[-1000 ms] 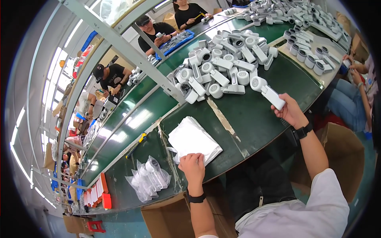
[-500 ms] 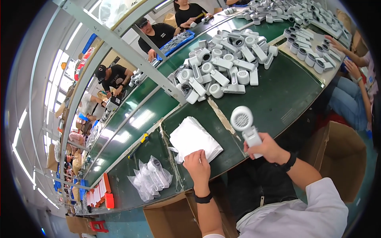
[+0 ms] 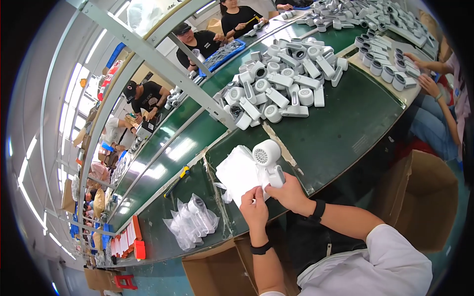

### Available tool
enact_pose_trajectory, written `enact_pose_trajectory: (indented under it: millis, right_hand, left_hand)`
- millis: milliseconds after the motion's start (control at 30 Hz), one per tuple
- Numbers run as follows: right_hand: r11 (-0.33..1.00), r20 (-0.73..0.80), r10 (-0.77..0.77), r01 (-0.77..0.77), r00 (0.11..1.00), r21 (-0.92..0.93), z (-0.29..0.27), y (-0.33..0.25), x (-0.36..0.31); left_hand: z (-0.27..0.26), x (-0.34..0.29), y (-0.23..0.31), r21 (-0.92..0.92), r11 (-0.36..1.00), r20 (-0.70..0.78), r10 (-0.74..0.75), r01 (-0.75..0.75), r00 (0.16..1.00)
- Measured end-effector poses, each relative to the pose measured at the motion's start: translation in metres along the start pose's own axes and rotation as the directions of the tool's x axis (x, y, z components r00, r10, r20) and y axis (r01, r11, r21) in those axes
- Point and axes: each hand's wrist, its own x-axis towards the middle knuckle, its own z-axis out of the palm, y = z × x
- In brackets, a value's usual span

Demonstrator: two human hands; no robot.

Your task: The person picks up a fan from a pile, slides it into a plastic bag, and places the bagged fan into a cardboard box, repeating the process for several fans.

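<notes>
My right hand [image 3: 290,191] grips a white handheld fan [image 3: 267,152] by its handle, with the round grilled head pointing up and away from me. Under it lies a stack of thin white bags [image 3: 232,170] on the green table. My left hand [image 3: 254,209] is closed at the stack's near edge, fingertips pinching a white bag there. Left of the stack, several fans in clear bags [image 3: 191,222] lie in a small heap.
A large pile of white fans [image 3: 281,84] covers the table ahead. A yellow cutter [image 3: 183,172] lies left. Open cardboard boxes [image 3: 419,197] stand at right and below the table edge. A metal frame [image 3: 163,59] rises at left. Co-workers sit across and at right.
My right hand has brought the fan left, from beside the stack to over its right side. My left hand has shifted slightly right and its fingers have closed at the bags' edge.
</notes>
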Motion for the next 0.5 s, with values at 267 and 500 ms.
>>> enact_pose_trajectory:
  millis: [267,500]
  right_hand:
    - [0.997,-0.084,0.045,-0.05,0.995,-0.055,-0.009,0.003,0.007]
    - [0.979,-0.074,-0.05,0.034,0.996,-0.203,-0.016,-0.005,0.0]
  left_hand:
    - [-0.01,0.006,0.002,-0.443,0.887,-0.149,-0.214,0.128,0.966]
    - [-0.007,0.004,0.017,-0.435,0.887,-0.163,-0.246,0.155,0.955]
